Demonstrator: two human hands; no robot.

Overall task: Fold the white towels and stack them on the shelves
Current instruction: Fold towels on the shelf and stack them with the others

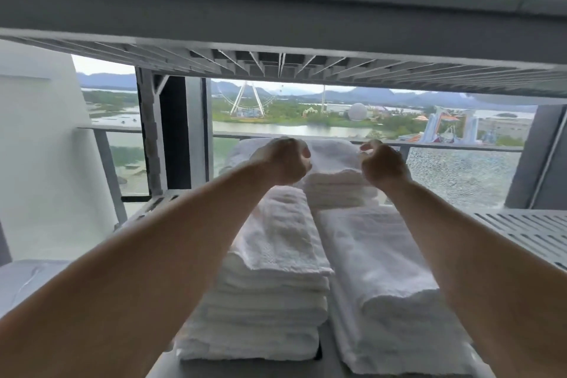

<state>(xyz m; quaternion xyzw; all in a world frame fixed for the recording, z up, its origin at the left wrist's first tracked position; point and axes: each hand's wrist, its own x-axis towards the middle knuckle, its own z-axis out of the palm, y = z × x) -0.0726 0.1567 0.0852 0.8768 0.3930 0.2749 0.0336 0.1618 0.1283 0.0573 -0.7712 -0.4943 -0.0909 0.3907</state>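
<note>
Your left hand (283, 159) and right hand (382, 163) both reach to the rear edge of the slatted shelf (521, 232), one at each side of the top of the rear towel stack (336, 181). The fingers of both hands are curled, but it cannot be told whether they grip the top towel. At the shelf's front edge stand the left towel stack (264, 301) and the right towel stack (389, 301), side by side with a narrow gap between them. The upper shelf (276, 63) lies overhead.
</note>
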